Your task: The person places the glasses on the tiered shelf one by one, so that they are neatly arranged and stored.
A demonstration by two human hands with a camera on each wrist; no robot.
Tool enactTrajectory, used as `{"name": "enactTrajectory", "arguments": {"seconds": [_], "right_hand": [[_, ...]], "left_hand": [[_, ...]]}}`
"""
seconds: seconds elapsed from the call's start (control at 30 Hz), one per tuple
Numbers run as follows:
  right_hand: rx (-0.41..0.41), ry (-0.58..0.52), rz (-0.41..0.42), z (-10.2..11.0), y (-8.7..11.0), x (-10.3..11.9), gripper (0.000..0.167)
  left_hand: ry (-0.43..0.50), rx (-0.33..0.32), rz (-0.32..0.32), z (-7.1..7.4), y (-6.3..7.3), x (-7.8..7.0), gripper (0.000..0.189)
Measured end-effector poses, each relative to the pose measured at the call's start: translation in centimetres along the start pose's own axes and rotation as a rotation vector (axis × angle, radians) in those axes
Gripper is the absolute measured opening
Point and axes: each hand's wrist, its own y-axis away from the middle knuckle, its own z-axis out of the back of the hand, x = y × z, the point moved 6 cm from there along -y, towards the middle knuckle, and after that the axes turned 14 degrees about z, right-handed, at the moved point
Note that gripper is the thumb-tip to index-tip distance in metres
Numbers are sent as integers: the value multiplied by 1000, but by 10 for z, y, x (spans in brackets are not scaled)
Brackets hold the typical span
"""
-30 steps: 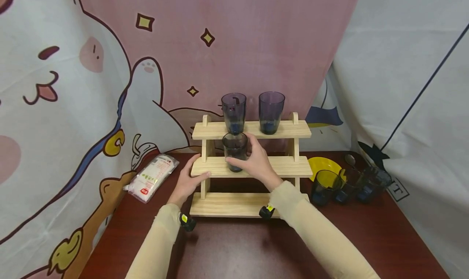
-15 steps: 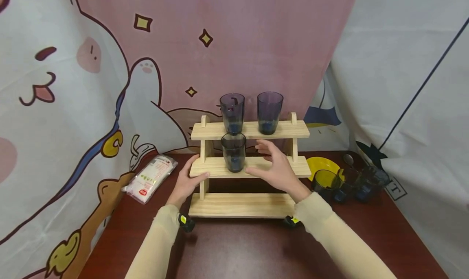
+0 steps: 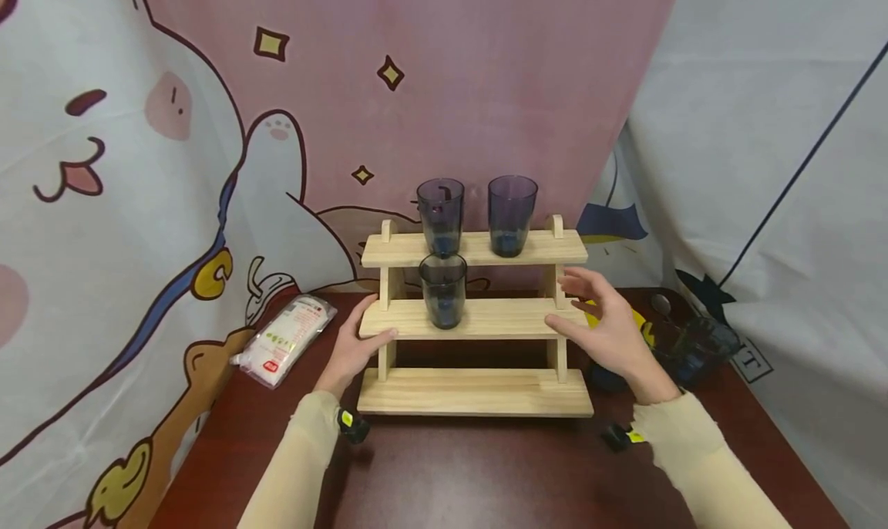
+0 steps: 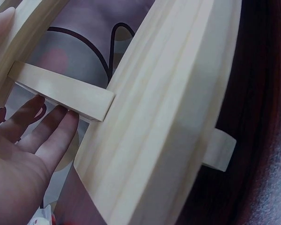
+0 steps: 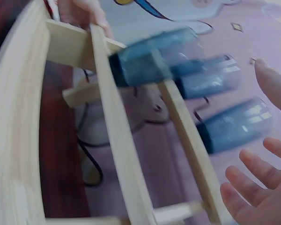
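A three-tier wooden display rack stands on the table. My left hand grips the left end of its middle shelf, thumb on the front; in the left wrist view the fingers lie against the side post. One dark clear tumbler stands upright left of centre on the middle shelf. On the top shelf are two more tumblers, the left one behind it and the right one further along. My right hand holds nothing; its fingers are spread, loosely bent, by the middle shelf's right end.
Dark tumblers stand at the right of the table, partly hidden by my right hand. A yellow plate and a spoon are behind them. A white plastic-wrapped packet lies left of the rack. Printed cloth hangs behind.
My right hand has let go of the tumbler on the middle shelf and moved right, past the shelf's end. My left hand has stayed on the rack.
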Motion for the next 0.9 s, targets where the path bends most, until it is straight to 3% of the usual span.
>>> {"name": "enactTrajectory", "arguments": {"seconds": [0.47,0.9], "right_hand": [[-83,247,-119,78,50,-45,75],[-78,278,-215,134,90,-97,80]], "left_hand": [[7,3,-6,-1,-1,1,84],[-2,-6,-5,-1,0,-1,84]]}}
